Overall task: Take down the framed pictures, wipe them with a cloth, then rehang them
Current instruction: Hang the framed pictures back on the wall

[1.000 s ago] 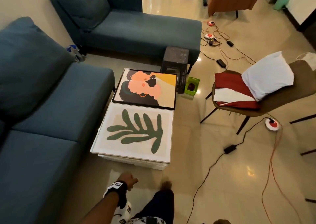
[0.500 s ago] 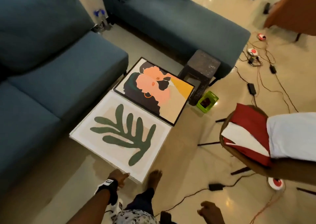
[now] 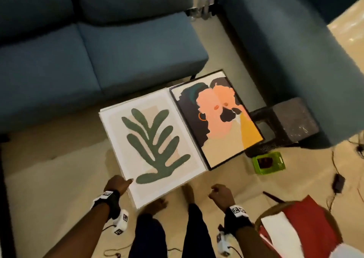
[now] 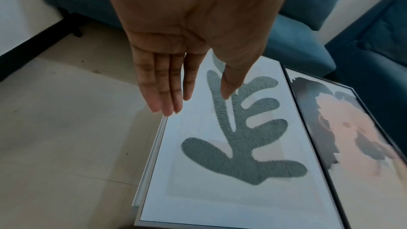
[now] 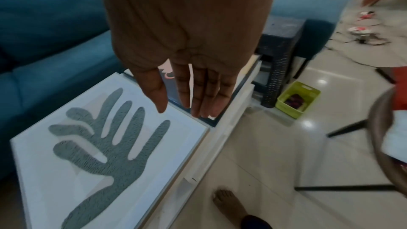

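Note:
Two framed pictures lie flat side by side on a low white table (image 5: 222, 138). The white-framed green leaf picture (image 3: 155, 145) (image 4: 237, 145) (image 5: 105, 149) is nearest me. The black-framed picture of two faces (image 3: 216, 123) (image 4: 352, 128) lies beyond it to the right. My left hand (image 3: 120, 183) (image 4: 193, 100) hovers with straight fingers over the leaf picture's near left corner; whether it touches I cannot tell. My right hand (image 3: 220, 193) (image 5: 182, 111) hangs relaxed and empty just off the leaf picture's near right side.
Blue sofas (image 3: 118, 60) (image 3: 285, 50) flank the table on the left and far side. A dark stool (image 3: 289, 123) and a green basket (image 3: 268, 162) stand to the right. A chair with red and white fabric (image 3: 295, 228) is at my right. Cables (image 3: 338, 181) cross the floor.
I have come closer and turned, so the pictures now lie straight ahead. My left hand has reached the leaf picture's corner. My right hand has come up into view.

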